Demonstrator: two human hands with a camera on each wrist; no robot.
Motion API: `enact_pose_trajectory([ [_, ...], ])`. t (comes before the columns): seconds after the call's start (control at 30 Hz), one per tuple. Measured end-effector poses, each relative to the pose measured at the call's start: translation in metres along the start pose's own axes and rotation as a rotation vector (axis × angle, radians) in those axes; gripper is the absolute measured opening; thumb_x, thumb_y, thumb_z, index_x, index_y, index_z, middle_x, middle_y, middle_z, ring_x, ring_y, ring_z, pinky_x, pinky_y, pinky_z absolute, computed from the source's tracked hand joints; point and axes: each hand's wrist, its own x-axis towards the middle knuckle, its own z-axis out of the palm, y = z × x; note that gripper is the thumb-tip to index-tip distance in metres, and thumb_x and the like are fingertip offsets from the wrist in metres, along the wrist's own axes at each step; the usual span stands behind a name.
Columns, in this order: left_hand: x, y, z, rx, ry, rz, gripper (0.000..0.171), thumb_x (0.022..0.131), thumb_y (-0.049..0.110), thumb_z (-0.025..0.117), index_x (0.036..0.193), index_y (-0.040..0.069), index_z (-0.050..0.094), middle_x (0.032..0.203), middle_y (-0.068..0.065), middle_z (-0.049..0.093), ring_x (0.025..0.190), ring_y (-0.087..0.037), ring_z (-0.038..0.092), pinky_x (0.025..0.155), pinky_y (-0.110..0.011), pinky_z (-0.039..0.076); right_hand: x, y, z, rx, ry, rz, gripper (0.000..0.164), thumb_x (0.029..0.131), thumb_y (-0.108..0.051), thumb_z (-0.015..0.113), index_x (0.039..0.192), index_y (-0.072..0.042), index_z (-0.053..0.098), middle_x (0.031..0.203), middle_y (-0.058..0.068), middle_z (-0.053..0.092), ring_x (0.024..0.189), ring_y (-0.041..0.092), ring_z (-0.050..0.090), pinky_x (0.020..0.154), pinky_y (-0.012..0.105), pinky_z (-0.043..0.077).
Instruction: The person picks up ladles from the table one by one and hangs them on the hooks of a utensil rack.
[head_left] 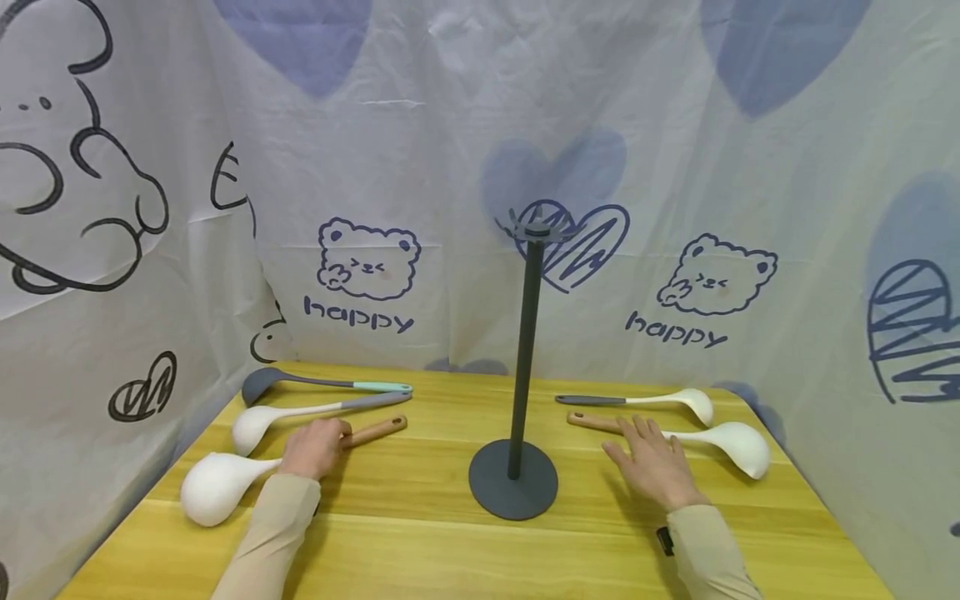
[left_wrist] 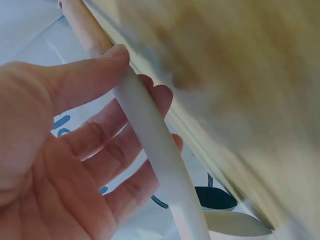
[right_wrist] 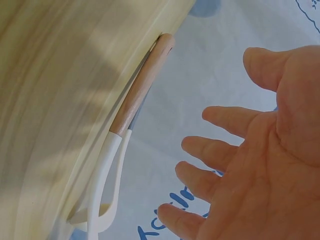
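My left hand (head_left: pixel 311 450) grips a white ladle (head_left: pixel 213 492) with a wooden handle, at the left of the table. In the left wrist view, the thumb presses one side of its white shaft (left_wrist: pixel 152 135) near the wooden part while the fingers curl behind. Over on the right, another white ladle (head_left: pixel 738 450) lies with its wooden handle (right_wrist: pixel 142 85) toward the middle. My right hand (head_left: pixel 660 467) hovers close over this ladle, fingers spread and holding nothing. In the right wrist view a gap shows between fingertips and handle.
A dark stand (head_left: pixel 527 358) with a round base and hooked top rises mid-table. Behind my left hand lie a dark ladle (head_left: pixel 262 385) with a mint handle end and a white ladle (head_left: pixel 251 429) with a grey handle. Another grey-handled white ladle (head_left: pixel 697 406) lies back right. Printed cloth (head_left: pixel 480 333) encloses the table.
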Motion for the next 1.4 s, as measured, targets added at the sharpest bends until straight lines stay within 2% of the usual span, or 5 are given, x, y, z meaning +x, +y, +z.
enact_pose_trajectory([
  [0.4,0.001,0.008,-0.002,0.044,0.029,0.074,0.014,0.088,0.001,0.068,0.096,0.014,0.068,0.084,-0.009,0.064,0.079,-0.029,0.063,0.057,-0.046,0.05,-0.001,-0.003,-0.002,0.014,0.004,-0.001,0.072,0.103,-0.056,0.033,0.152,-0.003,0.031,0.156,0.03,0.023,0.145,0.051,0.015,0.112,0.073,0.006],
  [0.63,0.005,0.02,-0.009,-0.019,0.156,0.11,0.046,0.09,-0.006,0.062,0.131,0.015,0.061,0.093,-0.014,0.061,0.085,-0.033,0.058,0.07,-0.047,0.046,0.001,-0.008,-0.003,0.02,0.039,-0.031,0.074,0.102,-0.057,0.03,0.152,-0.002,0.031,0.156,0.03,0.024,0.145,0.05,0.017,0.113,0.072,0.007],
  [0.83,0.01,0.029,-0.012,-0.064,0.253,0.188,0.044,0.093,-0.004,0.06,0.133,0.014,0.055,0.091,-0.01,0.053,0.083,-0.026,0.049,0.07,-0.035,0.033,0.002,-0.016,-0.002,0.032,0.065,-0.053,0.071,0.103,-0.054,0.033,0.152,-0.003,0.032,0.155,0.029,0.027,0.145,0.049,0.019,0.114,0.071,0.008],
  [1.2,0.019,0.05,-0.015,-0.158,0.517,0.336,0.028,0.095,0.008,0.061,0.122,0.013,0.056,0.088,-0.008,0.052,0.075,-0.024,0.045,0.067,-0.03,0.028,0.002,-0.031,-0.001,0.043,0.115,-0.101,0.061,0.103,-0.043,0.044,0.151,-0.005,0.037,0.154,0.026,0.034,0.144,0.047,0.025,0.114,0.068,0.017],
  [1.4,0.017,0.062,-0.021,-0.2,0.576,0.343,0.027,0.097,0.01,0.059,0.124,0.012,0.058,0.086,-0.006,0.055,0.074,-0.02,0.044,0.066,-0.027,0.027,0.007,-0.04,-0.006,0.055,0.221,-0.16,0.058,0.102,-0.042,0.048,0.147,-0.005,0.043,0.149,0.023,0.043,0.139,0.045,0.037,0.112,0.063,0.029],
])
